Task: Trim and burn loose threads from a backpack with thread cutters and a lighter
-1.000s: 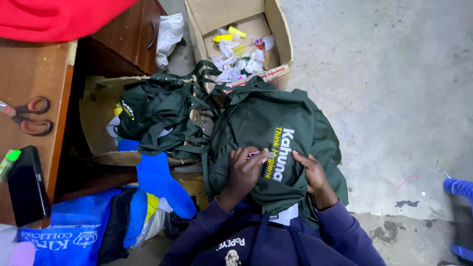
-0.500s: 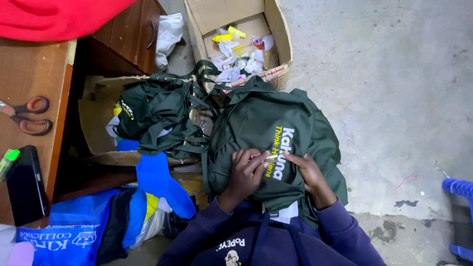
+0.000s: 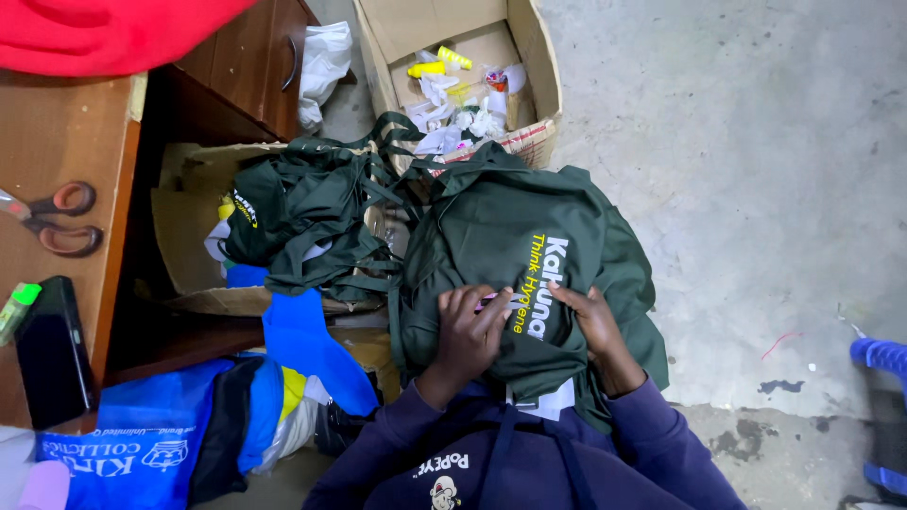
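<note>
A dark green fabric bag (image 3: 491,236) with white and yellow print lies across my lap. My left hand (image 3: 468,335) presses on the cloth just left of the print, its fingers curled around a small pink thing that barely shows. My right hand (image 3: 593,321) grips the cloth at the right of the print. A white strip (image 3: 540,401) sticks out from under the bag near my body. I wear a dark blue long-sleeved top.
A heap of dark green bags (image 3: 312,222) fills a flat cardboard box (image 3: 184,246) at the left. Behind stands a cardboard box (image 3: 444,38) with paper scraps. A wooden table (image 3: 52,151) carries scissors (image 3: 52,222) and a black phone (image 3: 52,349). Blue bags (image 3: 161,439) lie beside me.
Both hands have shifted slightly on the green bag, and the printed area has moved a little under them. Everything else is unchanged.
</note>
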